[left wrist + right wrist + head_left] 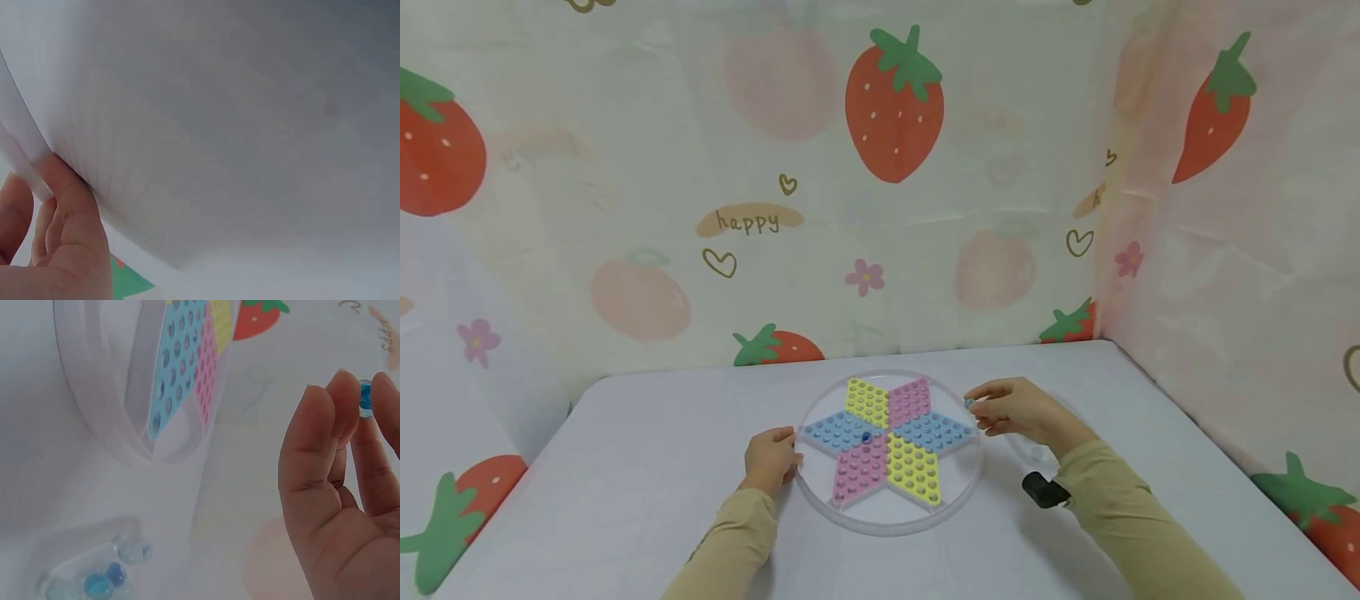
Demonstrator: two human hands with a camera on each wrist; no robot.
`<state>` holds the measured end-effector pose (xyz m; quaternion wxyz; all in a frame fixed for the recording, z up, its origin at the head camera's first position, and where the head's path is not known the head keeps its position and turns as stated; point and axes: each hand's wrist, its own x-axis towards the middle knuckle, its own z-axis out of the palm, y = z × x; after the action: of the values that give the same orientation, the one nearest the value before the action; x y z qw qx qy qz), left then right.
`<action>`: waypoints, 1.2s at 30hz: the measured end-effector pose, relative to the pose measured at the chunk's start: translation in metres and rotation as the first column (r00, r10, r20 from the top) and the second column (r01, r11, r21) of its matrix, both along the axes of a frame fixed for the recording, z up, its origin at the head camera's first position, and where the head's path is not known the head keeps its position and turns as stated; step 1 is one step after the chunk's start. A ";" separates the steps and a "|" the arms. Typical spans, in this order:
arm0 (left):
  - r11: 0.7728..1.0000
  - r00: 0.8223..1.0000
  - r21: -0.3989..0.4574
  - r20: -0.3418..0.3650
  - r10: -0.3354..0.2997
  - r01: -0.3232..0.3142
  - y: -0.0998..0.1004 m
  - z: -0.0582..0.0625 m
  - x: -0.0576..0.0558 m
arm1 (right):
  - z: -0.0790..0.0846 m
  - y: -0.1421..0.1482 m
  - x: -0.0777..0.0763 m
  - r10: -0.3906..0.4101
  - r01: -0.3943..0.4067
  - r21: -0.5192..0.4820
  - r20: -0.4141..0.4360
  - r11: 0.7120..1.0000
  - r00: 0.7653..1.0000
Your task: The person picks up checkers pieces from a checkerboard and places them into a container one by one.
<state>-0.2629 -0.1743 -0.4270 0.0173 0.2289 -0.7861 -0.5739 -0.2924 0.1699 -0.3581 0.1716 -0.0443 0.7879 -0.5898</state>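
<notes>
A round clear-rimmed Chinese checkers board (820, 510) lies on the table, its star of yellow, pink and blue points dotted with holes. One dark blue marble (867, 437) sits near the star's middle. At the board's left edge, my left hand (770, 457) holds the rim; the left wrist view has the rim between thumb and fingers (69, 206). Beyond the right edge, my right hand (1022, 408) is raised above the table. Its thumb and fingertips pinch a clear marble with blue inside (365, 400).
Beside the board on the right, partly hidden by my right arm, stands a clear tray (1018, 452). Several clear and blue marbles (98, 585) lie in it. A white cloth covers the table (647, 467). Strawberry-printed curtains (895, 292) stand behind and at the sides.
</notes>
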 end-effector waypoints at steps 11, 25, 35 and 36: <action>1.000 1.000 -0.005 -0.009 -0.008 0.008 0.001 0.002 0.002 | 0.001 0.025 0.001 0.013 -0.013 -0.047 -0.015 0.999 1.000; 1.000 1.000 0.001 -0.013 -0.006 0.006 0.000 0.000 0.002 | 0.000 0.041 0.002 -0.004 0.003 -0.075 -0.018 0.997 1.000; 1.000 1.000 -0.007 0.010 0.008 -0.008 0.002 0.001 0.001 | 0.000 0.052 0.004 -0.012 0.010 -0.081 -0.019 0.997 1.000; 1.000 1.000 -0.008 0.009 0.006 -0.006 0.002 0.001 0.000 | 0.000 0.053 0.004 -0.013 0.012 -0.078 -0.020 0.997 1.000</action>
<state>-0.2625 -0.1725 -0.4258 0.0161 0.2339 -0.7876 -0.5698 -0.2885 0.2229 -0.3581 0.1582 -0.0520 0.7662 -0.6206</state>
